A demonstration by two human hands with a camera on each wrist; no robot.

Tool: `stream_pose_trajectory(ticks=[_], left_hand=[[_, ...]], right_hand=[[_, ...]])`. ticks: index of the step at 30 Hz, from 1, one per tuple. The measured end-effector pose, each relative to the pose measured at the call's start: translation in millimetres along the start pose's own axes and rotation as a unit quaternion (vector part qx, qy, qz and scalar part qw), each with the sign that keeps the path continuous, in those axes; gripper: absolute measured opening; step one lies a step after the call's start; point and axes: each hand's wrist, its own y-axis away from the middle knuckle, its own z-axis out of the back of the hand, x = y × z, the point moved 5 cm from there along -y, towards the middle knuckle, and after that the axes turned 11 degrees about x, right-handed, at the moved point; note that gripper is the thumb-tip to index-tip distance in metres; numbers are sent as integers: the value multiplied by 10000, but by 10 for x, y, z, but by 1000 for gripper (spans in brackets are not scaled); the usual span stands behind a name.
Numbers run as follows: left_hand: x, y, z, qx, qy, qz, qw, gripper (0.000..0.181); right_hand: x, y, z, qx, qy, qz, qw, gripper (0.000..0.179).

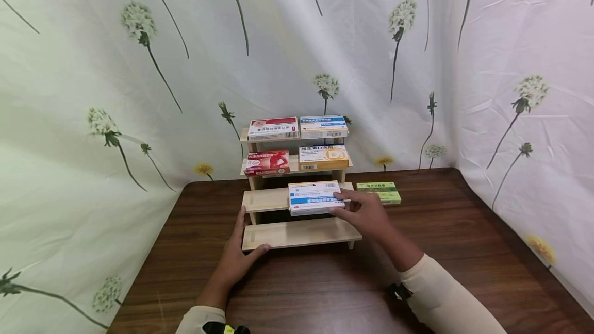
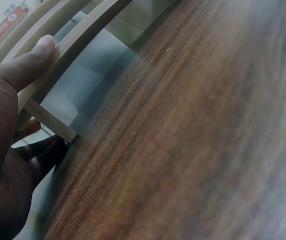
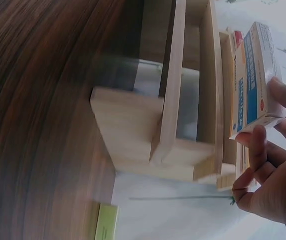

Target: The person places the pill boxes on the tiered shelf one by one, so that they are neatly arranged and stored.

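A stepped wooden display rack (image 1: pixel 301 233) stands on the table, its tiers rising toward the back. My left hand (image 1: pixel 233 259) grips its left end; in the left wrist view the thumb (image 2: pixel 35 60) lies on the lowest plank and the other fingers are at the side, partly hidden. With my right hand (image 1: pixel 366 214) I pinch a white and blue medicine box (image 1: pixel 313 197) by its right end. In the head view this box overlaps the second tier from the front; in the right wrist view the box (image 3: pixel 252 75) is tilted between thumb and fingers.
On the top tier are a red and white box (image 1: pixel 274 129) and a blue and white box (image 1: pixel 323 127). Below them sit a red box (image 1: pixel 266 163) and a yellow vitamin D box (image 1: pixel 323 157). A green box (image 1: pixel 385 193) lies on the table (image 1: pixel 464 220), right of the rack.
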Motion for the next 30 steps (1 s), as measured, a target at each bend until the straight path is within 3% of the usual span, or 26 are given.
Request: stream_pose_trajectory(ticks=[14, 20, 30], left_hand=[[5, -13, 2, 9, -6, 60, 10000, 122], [5, -12, 5, 1, -4, 58, 10000, 123], [8, -19, 7, 34, -65, 160, 9998, 122]], right_hand=[[116, -181, -312, 8, 112, -61, 9999, 38], [123, -263, -412, -28, 144, 140, 9998, 38], [207, -375, -568, -373, 1147, 440, 9917, 42]])
